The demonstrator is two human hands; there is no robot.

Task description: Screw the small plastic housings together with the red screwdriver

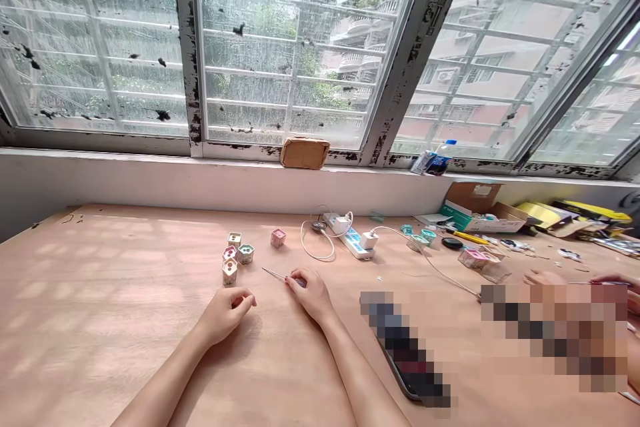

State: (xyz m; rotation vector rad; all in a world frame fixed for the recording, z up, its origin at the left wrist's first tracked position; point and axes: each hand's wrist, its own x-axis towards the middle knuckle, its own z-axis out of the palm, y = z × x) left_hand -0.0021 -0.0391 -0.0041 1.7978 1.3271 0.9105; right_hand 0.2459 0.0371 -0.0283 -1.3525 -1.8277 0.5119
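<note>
My left hand (226,311) rests on the wooden table (100,293) with thumb and forefinger pinched together; whatever they hold is too small to see. My right hand (309,289) lies just to its right, closed on thin metal tweezers (275,273) whose tip points left. Beyond my hands stand several tiny cube-shaped miniature blocks (237,257), and a pink one (278,237) sits apart to the right.
A white power strip (350,237) with chargers and cables lies mid-table. A phone (410,373) lies at the front right. Boxes and small parts (480,213) clutter the far right, where another person's hands (615,283) work. A windowsill runs behind.
</note>
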